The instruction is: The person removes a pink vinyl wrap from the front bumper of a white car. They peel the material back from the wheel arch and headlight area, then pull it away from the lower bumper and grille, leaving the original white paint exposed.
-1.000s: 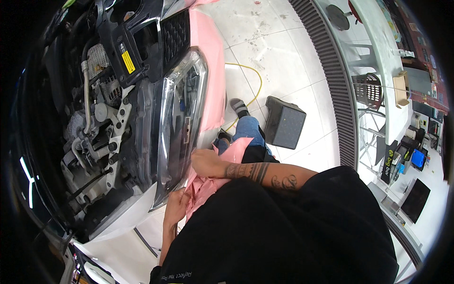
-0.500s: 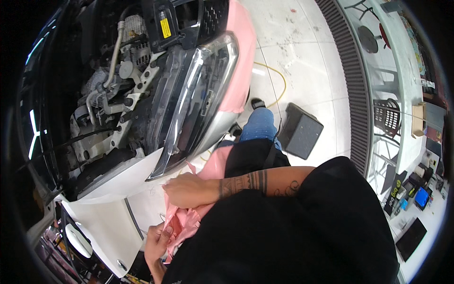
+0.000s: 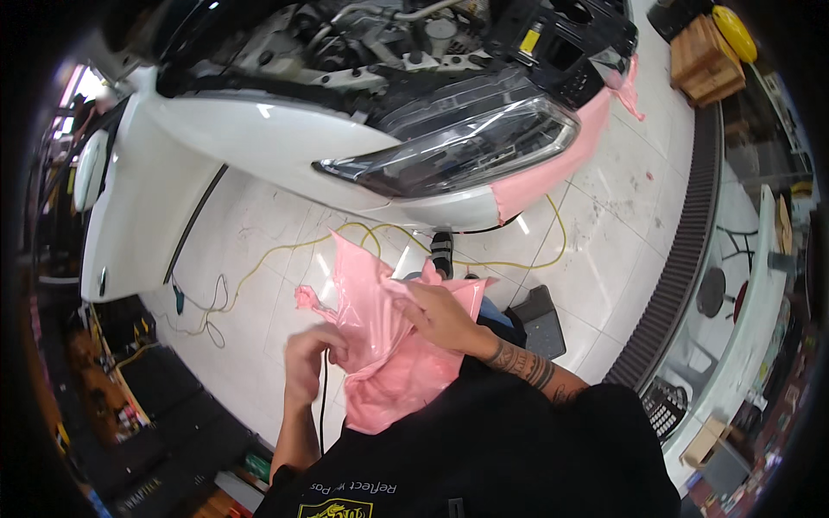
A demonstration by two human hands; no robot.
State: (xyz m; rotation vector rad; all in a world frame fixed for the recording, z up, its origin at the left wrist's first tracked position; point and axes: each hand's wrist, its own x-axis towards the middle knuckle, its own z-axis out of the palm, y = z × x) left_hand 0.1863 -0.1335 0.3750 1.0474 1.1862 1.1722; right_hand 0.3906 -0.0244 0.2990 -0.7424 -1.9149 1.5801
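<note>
A crumpled, glossy pink film sheet hangs in front of my body, with pointed corners sticking up and a twisted strand at its left. My left hand is closed on the sheet's left edge, fingers curled and slightly blurred. Over the upper right of the sheet, my right hand grips a fold of it, its fingertips partly behind the film. Beyond both hands stands a white car with a clear headlight. More pink film covers the bumper below and right of that headlight, its left end a ragged edge.
Across the tiled floor winds a yellow hose. A dark box stands by my leg at the right. The car's white door swings out at the left, near black cabinets. A dark grate runs along the right.
My view has swung round to the left, so the car now lies across the top. Both hands and the pink film have come up in front of me, and the sheet is more spread out.
</note>
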